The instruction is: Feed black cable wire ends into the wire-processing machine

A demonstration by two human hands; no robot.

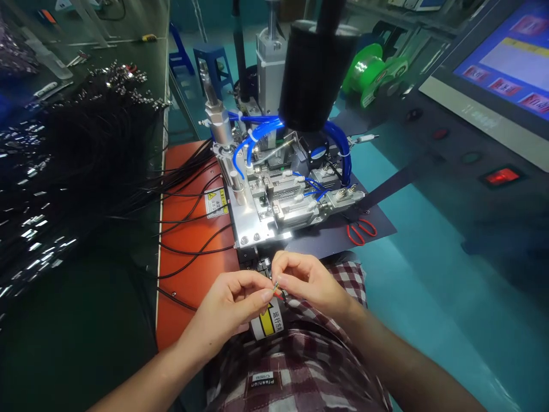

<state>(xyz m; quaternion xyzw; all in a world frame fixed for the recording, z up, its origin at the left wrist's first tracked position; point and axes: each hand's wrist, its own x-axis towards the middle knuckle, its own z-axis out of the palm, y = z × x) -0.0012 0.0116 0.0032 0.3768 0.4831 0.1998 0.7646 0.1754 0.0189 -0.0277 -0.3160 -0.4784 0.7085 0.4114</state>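
My left hand [235, 298] and my right hand [312, 281] meet low in the middle of the head view, in front of the machine [283, 194]. Thumb and fingers of both are closed in a pinch on thin coloured wires [277, 289]; yellow and red show between the fingertips. How many wires there are is too small to tell, and the fingers partly hide them. Just below my hands is a white label with a yellow arrow [267, 323]. Several black cables [193, 250] run into the machine's left side.
A large heap of black cables [77, 131] covers the bench at left. Red-handled scissors [361, 231] lie right of the machine. A black cylinder [306, 77] hangs above it. At right stand a green spool [364, 71] and a control screen [510, 63].
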